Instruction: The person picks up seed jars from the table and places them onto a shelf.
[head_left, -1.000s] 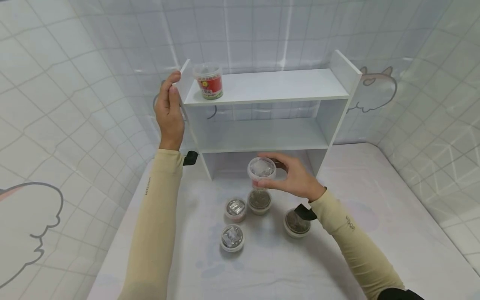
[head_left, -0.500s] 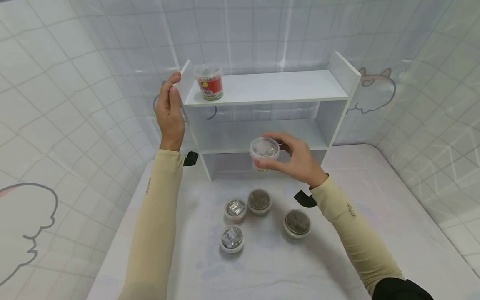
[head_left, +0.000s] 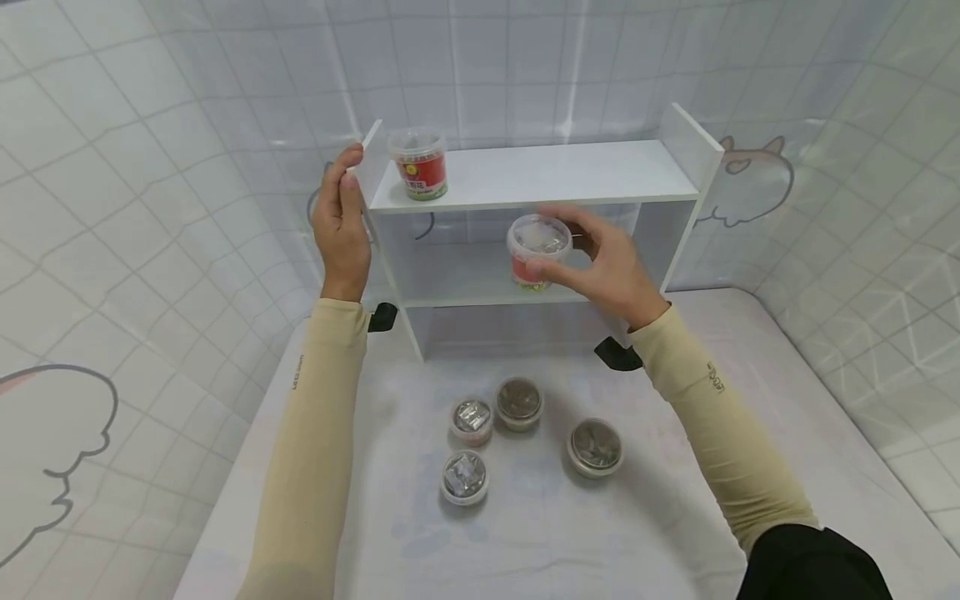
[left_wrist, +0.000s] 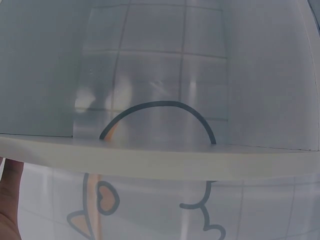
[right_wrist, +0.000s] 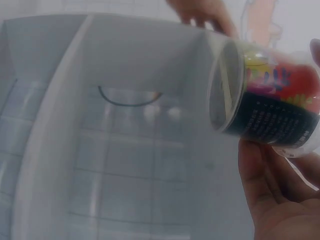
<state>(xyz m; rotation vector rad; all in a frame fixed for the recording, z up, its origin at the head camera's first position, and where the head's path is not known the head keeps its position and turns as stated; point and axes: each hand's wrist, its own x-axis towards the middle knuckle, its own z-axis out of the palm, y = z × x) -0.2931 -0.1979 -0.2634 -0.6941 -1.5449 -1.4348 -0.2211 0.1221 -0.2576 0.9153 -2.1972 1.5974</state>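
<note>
My right hand (head_left: 603, 262) grips a clear plastic tub (head_left: 538, 237) by its side, thumb in front and fingers behind. The tub is upright, in front of the middle shelf opening. Its colourful label (right_wrist: 280, 100), with red and dark parts, shows in the right wrist view. My left hand (head_left: 341, 229) rests against the outer left side of the white shelf unit (head_left: 540, 171), fingers fairly straight. Only part of that hand's fingers (left_wrist: 10, 187) enters the left wrist view. Another red-labelled tub (head_left: 422, 167) stands at the left end of the top shelf.
Several lidded tubs stand on the white-covered table below the shelf: two silver-topped tubs (head_left: 472, 417) at left, a brown-topped tub (head_left: 519, 402) behind, and another brown-topped tub (head_left: 595, 446) to the right. A tiled-pattern curtain (head_left: 517, 75) hangs behind and at both sides.
My right hand has raised the tub from just above the table tubs to the middle shelf's height, slightly rightward. My left hand stays at the shelf's side.
</note>
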